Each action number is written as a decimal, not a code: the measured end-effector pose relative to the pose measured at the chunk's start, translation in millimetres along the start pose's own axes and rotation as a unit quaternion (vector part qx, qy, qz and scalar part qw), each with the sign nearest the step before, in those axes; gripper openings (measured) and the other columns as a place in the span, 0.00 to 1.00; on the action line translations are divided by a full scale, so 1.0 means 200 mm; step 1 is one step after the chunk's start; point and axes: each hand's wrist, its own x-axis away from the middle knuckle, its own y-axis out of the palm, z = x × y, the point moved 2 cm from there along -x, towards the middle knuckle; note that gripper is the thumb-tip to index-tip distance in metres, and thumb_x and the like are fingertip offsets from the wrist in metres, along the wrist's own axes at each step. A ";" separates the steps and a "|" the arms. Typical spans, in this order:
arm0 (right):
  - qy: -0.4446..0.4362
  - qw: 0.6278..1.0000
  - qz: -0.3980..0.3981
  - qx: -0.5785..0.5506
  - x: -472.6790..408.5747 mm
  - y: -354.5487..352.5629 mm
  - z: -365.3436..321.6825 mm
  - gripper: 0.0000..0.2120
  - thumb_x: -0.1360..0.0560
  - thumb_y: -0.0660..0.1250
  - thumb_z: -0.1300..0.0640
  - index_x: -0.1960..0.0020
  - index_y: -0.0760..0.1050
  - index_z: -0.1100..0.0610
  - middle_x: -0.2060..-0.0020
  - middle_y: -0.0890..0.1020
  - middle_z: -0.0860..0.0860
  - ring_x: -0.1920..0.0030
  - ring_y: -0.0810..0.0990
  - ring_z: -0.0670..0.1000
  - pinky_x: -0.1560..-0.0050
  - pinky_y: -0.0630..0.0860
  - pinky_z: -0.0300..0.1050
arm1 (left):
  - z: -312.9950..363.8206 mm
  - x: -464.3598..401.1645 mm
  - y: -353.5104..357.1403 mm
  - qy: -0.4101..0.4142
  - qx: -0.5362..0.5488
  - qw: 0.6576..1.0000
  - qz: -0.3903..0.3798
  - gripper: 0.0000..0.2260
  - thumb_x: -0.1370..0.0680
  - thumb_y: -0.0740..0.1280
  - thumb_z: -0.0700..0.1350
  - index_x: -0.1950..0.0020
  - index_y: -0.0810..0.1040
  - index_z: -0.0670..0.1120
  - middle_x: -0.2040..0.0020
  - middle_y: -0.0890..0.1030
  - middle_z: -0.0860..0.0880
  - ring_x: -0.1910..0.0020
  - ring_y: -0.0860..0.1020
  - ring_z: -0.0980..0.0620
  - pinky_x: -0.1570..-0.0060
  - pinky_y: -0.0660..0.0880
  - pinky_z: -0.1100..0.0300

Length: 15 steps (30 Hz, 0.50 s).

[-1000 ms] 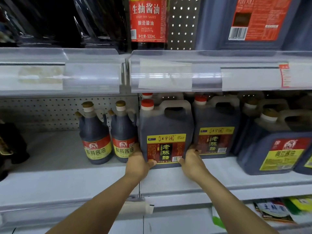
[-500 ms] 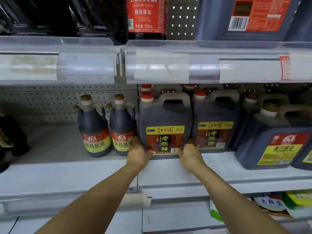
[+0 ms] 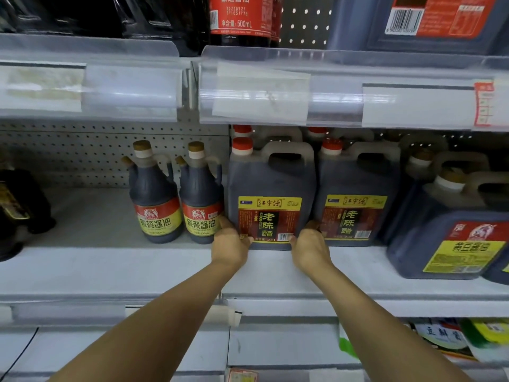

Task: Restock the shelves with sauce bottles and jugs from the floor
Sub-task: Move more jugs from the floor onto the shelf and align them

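My left hand [image 3: 230,242] and right hand [image 3: 310,246] clasp the vinegar jug [image 3: 271,199] low on its sides — shelf [image 3: 110,268] bottles [image 3: 155,194] at nine o'clock.

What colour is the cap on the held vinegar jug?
Red cap, clearest in the head view.

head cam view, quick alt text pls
Two bare hands, left hand and right hand, hold the base of a dark vinegar jug on a white shelf, between two soy sauce bottles and a matching jug.
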 end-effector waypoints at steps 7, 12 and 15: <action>0.038 0.997 0.045 -0.050 -0.04 0.04 0.01 0.10 0.18 0.54 0.57 0.42 0.68 0.61 0.47 0.80 0.58 0.56 0.76 0.57 0.62 0.66 0.44 | 0.02 -0.03 0.00 -0.005 -0.016 1.000 -0.004 0.32 0.24 0.69 0.47 0.28 0.57 0.34 0.33 0.70 0.37 0.37 0.72 0.38 0.41 0.69 0.52; 0.023 0.996 0.083 -0.023 -0.02 0.05 0.00 0.11 0.19 0.57 0.57 0.40 0.68 0.62 0.48 0.80 0.58 0.51 0.80 0.59 0.63 0.67 0.44 | 0.04 -0.04 -0.01 -0.012 -0.015 1.000 -0.006 0.31 0.24 0.69 0.47 0.28 0.58 0.36 0.33 0.69 0.38 0.36 0.71 0.39 0.40 0.68 0.53; 0.002 0.997 0.071 -0.014 0.01 0.01 -0.01 0.14 0.20 0.61 0.55 0.40 0.69 0.63 0.47 0.80 0.59 0.49 0.80 0.60 0.61 0.69 0.43 | 0.04 -0.04 -0.01 -0.015 -0.011 1.000 -0.005 0.28 0.24 0.69 0.47 0.30 0.61 0.37 0.35 0.72 0.39 0.38 0.73 0.40 0.43 0.70 0.54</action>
